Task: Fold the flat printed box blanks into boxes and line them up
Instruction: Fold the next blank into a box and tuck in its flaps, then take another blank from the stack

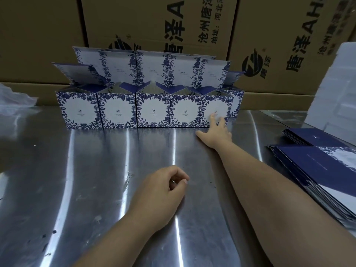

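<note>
Several folded blue-and-white floral boxes [148, 110] stand side by side in a row at the back of the metal table [86, 180], lids raised; more stand behind them. My right hand [217, 132] reaches out flat, its straight fingers pressing the front face of the rightmost box [212, 106]. My left hand [163, 191] rests on the table in the middle, fingers loosely curled, holding nothing. A stack of flat dark-blue box blanks [317, 170] lies at the right edge.
Large brown cartons [154, 26] with black printing form a wall behind the row. A white foam block [335, 93] leans at the right. Crumpled clear plastic [15, 99] lies at the far left.
</note>
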